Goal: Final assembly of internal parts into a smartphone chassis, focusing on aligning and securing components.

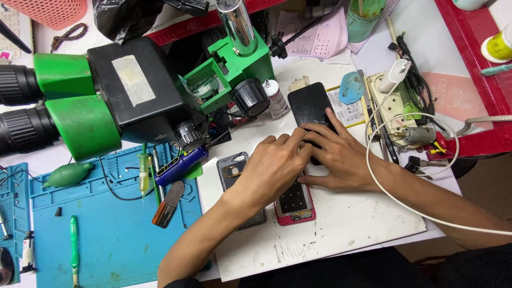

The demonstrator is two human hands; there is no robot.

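The left hand [274,165] and right hand [336,154] press flat on a black rectangular glass phone screen [309,106]. It overlaps a pink phone frame [294,205]. Fingers [312,130] lie spread, gripping nothing; even pressure probably seats it best.

A microscope [101,101] fills the upper left of the frame, with a work mat [106,234] below it at lower left. At centre, both hands [306,160] lie on a phone [312,109] resting on a board [346,218]; a power strip [392,104] lies to their right.

both hands on the black phone screen [311,109] now, left hand [274,165] and right hand [336,154] pressing its near end. pink phone body [295,205] lies just under them, grey phone shell [233,170] beside it, green microscope [133,96] far left of the screen.
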